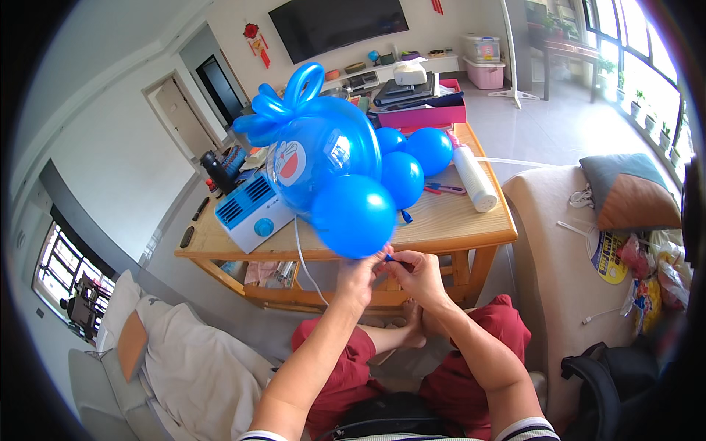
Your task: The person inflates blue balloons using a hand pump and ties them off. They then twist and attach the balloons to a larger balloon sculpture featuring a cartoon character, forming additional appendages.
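Blue balloon [353, 217] is sitting just beyond the left hand [358, 278] and right hand [416, 273], both pinching its neck [390, 258]. Pink box [441, 116] is standing farther ahead of them, bearing a dark stack [403, 92]; whether inside or on top, cannot tell.

Two hands [357, 281] — four plain round balloons [354, 216], one face-printed balloon [323, 158] — one blue-and-white machine [254, 213]

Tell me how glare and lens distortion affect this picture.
Head view: daylight washes out the right-hand windows; same view: white glints show on the front blue balloon; same view again: the fisheye lens bends straight edges, and the corners go black.
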Action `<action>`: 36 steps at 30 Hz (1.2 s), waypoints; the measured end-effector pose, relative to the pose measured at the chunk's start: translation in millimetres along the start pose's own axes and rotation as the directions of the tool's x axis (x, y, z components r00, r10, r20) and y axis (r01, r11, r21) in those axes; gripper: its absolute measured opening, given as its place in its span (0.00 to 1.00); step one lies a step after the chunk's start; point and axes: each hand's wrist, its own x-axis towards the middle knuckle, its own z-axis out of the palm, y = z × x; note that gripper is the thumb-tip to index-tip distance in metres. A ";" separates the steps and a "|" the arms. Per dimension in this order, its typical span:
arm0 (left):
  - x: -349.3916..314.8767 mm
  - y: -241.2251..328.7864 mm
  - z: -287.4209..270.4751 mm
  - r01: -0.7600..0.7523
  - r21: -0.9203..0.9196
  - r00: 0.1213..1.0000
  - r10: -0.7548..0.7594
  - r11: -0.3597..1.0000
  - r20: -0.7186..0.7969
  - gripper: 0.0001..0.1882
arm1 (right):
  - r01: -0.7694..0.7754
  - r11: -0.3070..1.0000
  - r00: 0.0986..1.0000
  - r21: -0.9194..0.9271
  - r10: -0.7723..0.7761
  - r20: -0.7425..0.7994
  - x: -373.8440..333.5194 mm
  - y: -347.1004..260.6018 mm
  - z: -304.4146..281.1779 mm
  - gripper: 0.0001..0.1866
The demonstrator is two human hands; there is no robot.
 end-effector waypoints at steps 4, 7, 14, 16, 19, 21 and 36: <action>-6.6 5.4 -4.9 -0.189 0.059 0.981 0.191 0.980 -0.028 0.09 | -0.035 0.994 0.992 -0.105 0.047 0.119 -1.4 -1.6 0.7 0.12; -11.5 17.2 -14.0 -0.194 0.082 0.954 0.207 0.978 -0.216 0.13 | 0.013 0.985 0.979 -0.175 0.023 0.203 0.1 -5.6 -3.2 0.19; -33.4 12.2 -15.1 -0.178 0.096 0.978 0.187 0.979 -0.093 0.14 | -0.063 0.997 0.939 0.042 0.045 0.341 -2.3 -8.8 7.3 0.15; -40.8 23.9 -19.5 -0.213 0.046 0.976 0.215 0.976 -0.034 0.16 | -0.203 0.967 0.913 0.156 0.129 0.387 -1.7 8.1 7.6 0.12; -48.1 37.6 -43.7 -0.355 -0.086 0.904 0.365 0.931 0.223 0.16 | -0.203 0.954 0.870 0.221 0.073 0.487 3.4 13.2 0.5 0.10; -59.9 38.9 -84.9 -0.458 0.284 0.881 0.388 0.842 0.270 0.09 | -0.279 0.923 0.837 0.266 0.097 0.539 5.3 13.0 -2.2 0.12; -55.7 68.4 -85.4 -0.303 0.893 0.758 0.484 -0.334 0.438 0.03 | 0.414 0.875 0.866 -0.252 -0.293 0.405 -52.0 -54.5 52.4 0.03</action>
